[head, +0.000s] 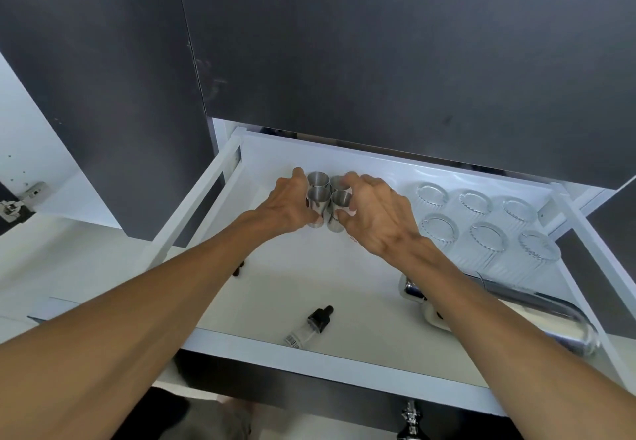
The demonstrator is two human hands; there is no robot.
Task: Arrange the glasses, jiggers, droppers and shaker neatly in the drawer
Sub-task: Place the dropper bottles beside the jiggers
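Several steel jiggers [320, 195] stand bunched together at the back middle of the open white drawer [309, 364]. My left hand [287, 209] cups the cluster from its left side and my right hand [375, 219] presses on it from the right. Several ribbed clear glasses [485, 236] stand in two rows at the back right. A chrome shaker [537, 308] lies on its side near the front right, partly under my right forearm. One dropper bottle [311, 324] with a black cap lies flat near the front edge. Another dark dropper tip [238, 269] peeks out beside my left forearm.
Dark cabinet doors [378, 43] hang above the drawer's back. The white drawer rails [192, 205] run along both sides. An open cupboard with a metal hinge [17, 203] sits at far left. A dark drawer front and a chrome handle [409, 419] lie below.
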